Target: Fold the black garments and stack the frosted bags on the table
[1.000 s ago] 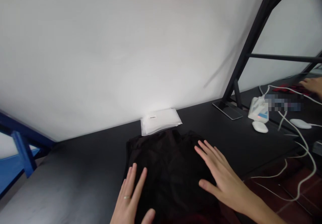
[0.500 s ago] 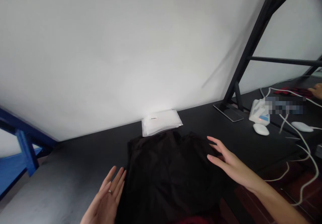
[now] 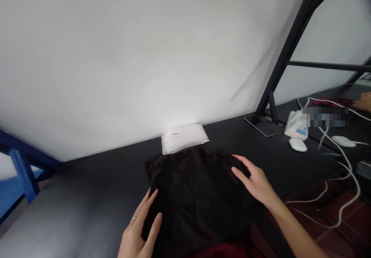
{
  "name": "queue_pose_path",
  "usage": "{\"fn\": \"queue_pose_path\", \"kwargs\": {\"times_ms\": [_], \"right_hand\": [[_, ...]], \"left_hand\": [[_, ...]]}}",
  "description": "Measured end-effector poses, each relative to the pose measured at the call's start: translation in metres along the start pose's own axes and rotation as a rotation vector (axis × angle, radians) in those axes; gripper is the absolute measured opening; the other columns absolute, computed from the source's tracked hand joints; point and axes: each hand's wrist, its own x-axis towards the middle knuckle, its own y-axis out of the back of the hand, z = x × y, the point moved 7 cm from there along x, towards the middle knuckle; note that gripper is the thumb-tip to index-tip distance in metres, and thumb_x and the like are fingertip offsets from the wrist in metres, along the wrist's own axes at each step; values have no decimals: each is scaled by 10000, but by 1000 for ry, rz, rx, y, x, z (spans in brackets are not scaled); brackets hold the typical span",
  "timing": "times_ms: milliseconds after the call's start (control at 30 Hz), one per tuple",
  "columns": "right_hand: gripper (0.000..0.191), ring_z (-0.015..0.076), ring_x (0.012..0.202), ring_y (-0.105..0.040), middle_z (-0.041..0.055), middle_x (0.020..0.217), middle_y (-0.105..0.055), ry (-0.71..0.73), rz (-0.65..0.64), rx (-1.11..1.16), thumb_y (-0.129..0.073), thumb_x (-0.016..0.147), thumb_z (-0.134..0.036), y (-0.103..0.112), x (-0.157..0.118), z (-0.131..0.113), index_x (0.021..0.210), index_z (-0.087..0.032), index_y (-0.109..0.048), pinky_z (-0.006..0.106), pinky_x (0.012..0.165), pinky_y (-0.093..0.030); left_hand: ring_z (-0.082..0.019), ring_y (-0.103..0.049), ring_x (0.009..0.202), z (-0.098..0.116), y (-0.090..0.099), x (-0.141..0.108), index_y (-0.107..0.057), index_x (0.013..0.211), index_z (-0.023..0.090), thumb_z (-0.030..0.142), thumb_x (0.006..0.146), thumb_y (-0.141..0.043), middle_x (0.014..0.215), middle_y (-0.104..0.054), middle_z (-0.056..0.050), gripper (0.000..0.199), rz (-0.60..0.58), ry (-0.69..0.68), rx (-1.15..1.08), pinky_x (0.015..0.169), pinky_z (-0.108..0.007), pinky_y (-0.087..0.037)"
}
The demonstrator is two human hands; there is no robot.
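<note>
A black garment (image 3: 197, 196) lies spread over the black tabletop in front of me; its exact kind is hard to make out. My left hand (image 3: 140, 227) rests at its left edge, fingers apart, a ring on one finger. At the upper right edge of the cloth, my right hand (image 3: 252, 178) touches it with thumb and fingers spread. Just beyond the garment's far edge sits a stack of white translucent zip bags (image 3: 185, 137) with a small label on top.
On the right are a phone (image 3: 261, 125), a white power strip (image 3: 297, 125), a white mouse-like object (image 3: 298, 145) and looping white cables (image 3: 344, 211). A black metal frame (image 3: 285, 60) rises there. Another person's hand (image 3: 363, 101) shows at far right. A blue frame (image 3: 24, 173) stands left.
My left hand has moved right and turned palm-down onto the garment's left edge. My right hand has shifted left onto its right edge. The cloth's left side looks drawn slightly inward.
</note>
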Motion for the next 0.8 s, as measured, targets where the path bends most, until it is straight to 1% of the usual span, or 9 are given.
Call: {"fn": "queue_pose_path", "kwargs": {"times_ms": [100,233,400,600,700,800], "right_hand": [[485,307,1079,-729,87,1187,-762,2,9,-2,-549,889,-580,1,1,-1,1225,-257,-682,436,954,-572],[481,313,1062,-732,92,1151,-769,11,22,-8,-559,877,-575,1,2,-1,1214,-256,-688,437,934,-576],[480,310,1055,-734,88,1137,-768,11,18,-6,-559,878,-569,-1,2,0,1218,-258,-694,432,931,-577],[561,348,1190,-692,118,1252,-743,-20,-24,14,-541,894,-609,0,4,5,1282,-231,-688,482,1014,-555],[560,341,1252,-665,126,1324,-715,-25,-88,33,-528,928,-592,1,15,6,1308,-213,-689,487,1058,-538],[476,316,1247,-672,113,1334,-713,-5,-169,43,-539,972,-530,-3,41,2,1300,-228,-705,474,1065,-540]], "left_hand": [[-327,-540,1397,5,-2,0,-657,1393,335,611,940,-543,1491,-610,-50,542,25,-82,93,1102,-505,-479],[-315,-568,1367,12,-2,0,-668,1383,311,585,957,-531,1460,-636,-62,525,39,-148,148,1068,-475,-511],[-322,-569,1366,10,0,1,-656,1396,310,580,966,-515,1461,-635,-66,527,54,-158,174,1061,-500,-511],[-304,-535,1401,8,-4,0,-616,1435,338,556,977,-523,1499,-605,-49,516,12,-162,155,1093,-486,-488],[-302,-547,1393,10,-5,0,-627,1426,328,567,970,-525,1488,-615,-54,525,23,-151,146,1092,-486,-488],[-306,-553,1388,12,-6,1,-639,1415,321,579,965,-520,1481,-621,-60,532,39,-135,146,1089,-496,-488]]}}
